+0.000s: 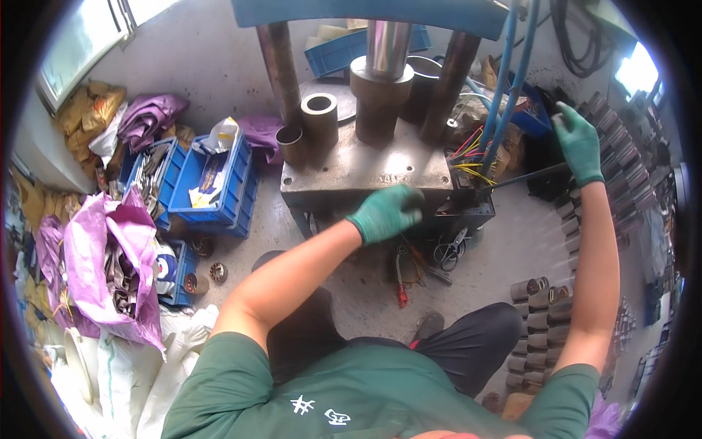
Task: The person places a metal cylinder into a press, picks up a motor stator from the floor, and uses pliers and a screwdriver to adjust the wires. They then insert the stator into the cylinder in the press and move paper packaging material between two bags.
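A press with a steel bed [344, 175] stands before me, its shiny ram [387, 47] above a stepped steel cylinder [380, 99]. My left hand [387, 214], in a green glove, is at the bed's front edge. Its fingers are loosely bent and a little blurred, with a gap between thumb and fingers and nothing visible in them. To the right, my right hand [578, 143], also gloved, is raised with its fingers apart. A dark rod [528, 175] runs from the press toward its heel; whether they touch I cannot tell.
Two steel sleeves [319, 117] [291, 146] stand on the bed's left. Blue crates [212, 212] and an open purple sack [80, 249] fill the left side. Rows of metal cylinders [537, 322] line the right floor. Scissors [457, 245], coloured wires [474, 150] and blue hoses [510, 80] are by the press.
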### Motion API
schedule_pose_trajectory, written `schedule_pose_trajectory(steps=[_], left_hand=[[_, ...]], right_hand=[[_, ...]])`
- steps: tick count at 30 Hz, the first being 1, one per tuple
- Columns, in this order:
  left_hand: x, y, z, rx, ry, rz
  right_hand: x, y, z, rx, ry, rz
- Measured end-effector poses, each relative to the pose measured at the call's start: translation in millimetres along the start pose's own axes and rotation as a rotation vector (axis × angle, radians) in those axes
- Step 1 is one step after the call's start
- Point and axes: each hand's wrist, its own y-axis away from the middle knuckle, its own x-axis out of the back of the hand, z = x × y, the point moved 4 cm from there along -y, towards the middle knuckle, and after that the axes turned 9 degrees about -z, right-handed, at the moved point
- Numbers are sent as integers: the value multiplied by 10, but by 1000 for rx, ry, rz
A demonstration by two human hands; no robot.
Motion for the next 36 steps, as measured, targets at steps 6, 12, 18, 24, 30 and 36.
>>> schedule_pose_trajectory(steps=[6, 12, 18, 24, 30, 36], left_hand=[[1363, -925, 326, -290, -253, 813], [2184, -1811, 277, -40, -168, 965], [2137, -1990, 464, -130, -74, 838], [2075, -1622, 593, -106, 137, 822], [1778, -1038, 265, -413, 383, 749], [906, 120, -111, -371, 1068, 773]], right_hand=[[49, -59, 18, -8, 256, 56], [55, -69, 12, -144, 212, 51], [-121, -91, 506, -349, 282, -138], [-61, -150, 342, -304, 197, -164], [56, 59, 265, -145, 222, -33], [157, 801, 12, 147, 122, -29]])
